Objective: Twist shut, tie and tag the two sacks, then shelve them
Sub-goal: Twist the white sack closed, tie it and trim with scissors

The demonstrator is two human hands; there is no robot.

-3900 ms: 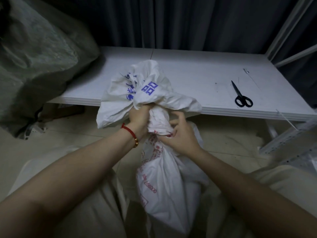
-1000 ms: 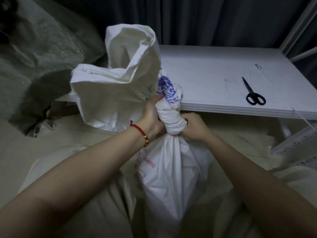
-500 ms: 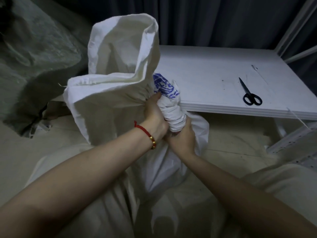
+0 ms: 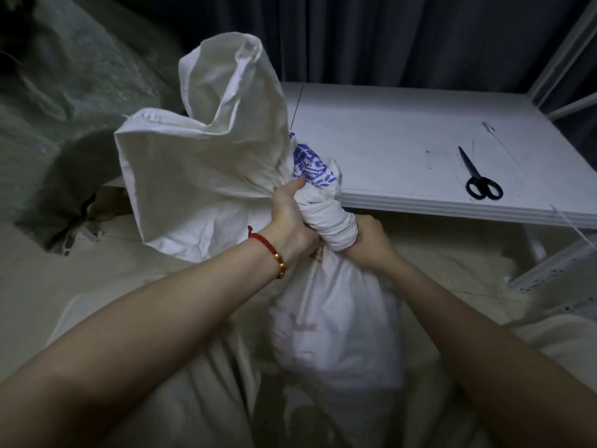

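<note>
A white woven sack [image 4: 336,321] with red print stands between my knees. Its neck [image 4: 326,218] is wound into a tight rope-like twist, with blue print showing just above. My left hand [image 4: 290,218], a red cord bracelet on its wrist, grips the upper part of the twist. Above that hand the sack's loose mouth [image 4: 206,156] flares up and to the left. My right hand [image 4: 371,240] grips the neck just below the twist. A second, grey-green sack [image 4: 64,101] fills the far left.
A low white shelf board [image 4: 403,140] runs behind the sack, with black scissors [image 4: 478,179] near its right front edge. White shelf uprights [image 4: 562,50] rise at the right. A white cable tie [image 4: 575,224] pokes over the board's right corner. Dark curtain behind.
The sack's neck has gone from a loose bunch to a tight twist. Over the last half second my right hand moved up and right along the neck, and the flared mouth shifted slightly.
</note>
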